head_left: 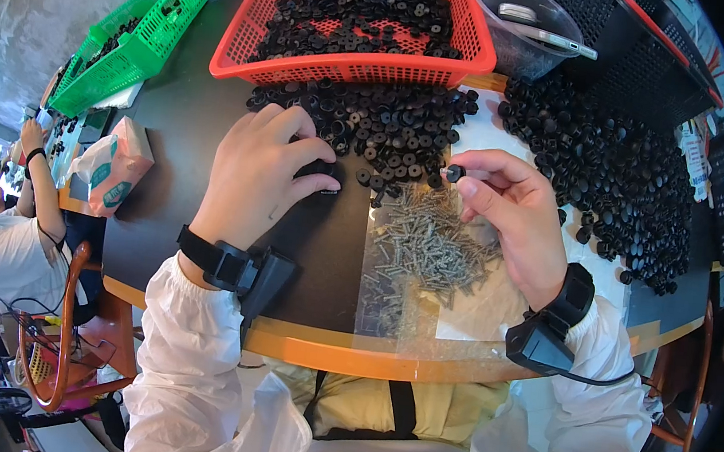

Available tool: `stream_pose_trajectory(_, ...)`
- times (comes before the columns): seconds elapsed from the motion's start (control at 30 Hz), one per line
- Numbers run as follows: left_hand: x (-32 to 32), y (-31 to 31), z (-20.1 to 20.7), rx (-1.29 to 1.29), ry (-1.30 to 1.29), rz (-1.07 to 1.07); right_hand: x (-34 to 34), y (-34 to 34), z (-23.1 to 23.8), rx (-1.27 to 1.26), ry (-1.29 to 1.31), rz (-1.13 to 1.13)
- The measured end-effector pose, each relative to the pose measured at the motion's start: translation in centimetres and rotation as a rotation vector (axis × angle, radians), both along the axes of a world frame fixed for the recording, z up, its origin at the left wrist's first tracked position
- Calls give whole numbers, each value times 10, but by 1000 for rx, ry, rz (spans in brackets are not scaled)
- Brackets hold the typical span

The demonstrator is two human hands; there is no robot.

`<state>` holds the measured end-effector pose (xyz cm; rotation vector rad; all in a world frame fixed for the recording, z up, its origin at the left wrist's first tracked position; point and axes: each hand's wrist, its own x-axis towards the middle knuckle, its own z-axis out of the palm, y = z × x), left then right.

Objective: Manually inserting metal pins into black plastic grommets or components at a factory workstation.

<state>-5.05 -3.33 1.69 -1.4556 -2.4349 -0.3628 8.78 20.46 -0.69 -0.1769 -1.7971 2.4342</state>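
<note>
My right hand [515, 217] pinches a small black round plastic part [454, 173] between thumb and fingertips, just above the screw pile. A bit of bright metal shows at the part's left side. My left hand [261, 170] is curled over the dark table, its thumb and fingers closed round black plastic pieces [322, 171], partly hidden by the fingers. Between the hands lies a heap of black disc-like parts with centre holes [399, 132]. Below it is a loose pile of silvery screws [435, 248] on a clear sheet.
A red basket [353, 71] of black parts stands behind the heap. Black round caps [617, 184] cover the right side. A clear tub [521, 48] holds phone-like devices. To the left are a green basket [136, 53], a tissue pack [122, 165] and a seated co-worker [15, 249].
</note>
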Motion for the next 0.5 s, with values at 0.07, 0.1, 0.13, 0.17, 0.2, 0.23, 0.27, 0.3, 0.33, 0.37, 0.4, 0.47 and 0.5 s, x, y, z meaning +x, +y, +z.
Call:
stream_pose_trajectory(0.07,1,4,0,23,-2,-14,1,0,0,-10,-16,40)
stream_pose_trajectory(0.1,3,6,-1,49,-5,-25,1,-1,-1,-11,-16,38)
stream_pose_trajectory(0.13,7,9,-3,48,-5,-27,0,-3,-1,-26,-17,42)
stream_pose_trajectory(0.17,14,12,-4,159,-222,10,0,-6,0,-41,-16,50)
stream_pose_trajectory(0.2,21,15,-5,269,-439,48,0,-8,1,-41,-14,50)
stream_pose_trajectory(0.23,27,18,-5,313,-496,-44,1,-10,0,-22,12,73)
stream_pose_trajectory(0.27,33,24,-6,371,-502,-122,2,-13,0,0,35,94)
stream_pose_trajectory(0.3,40,29,-6,421,-519,-160,3,-17,1,1,34,93)
stream_pose_trajectory(0.33,45,32,-7,470,-536,-197,4,-22,2,-1,54,78)
stream_pose_trajectory(0.37,48,34,-9,514,-568,-224,5,-24,2,-5,76,61)
stream_pose_trajectory(0.4,49,33,-10,513,-569,-226,6,-23,2,-5,75,59)
stream_pose_trajectory(0.47,49,31,-13,534,-594,-225,7,-22,3,57,28,125)
stream_pose_trajectory(0.5,49,30,-14,529,-593,-223,8,-22,3,56,28,122)
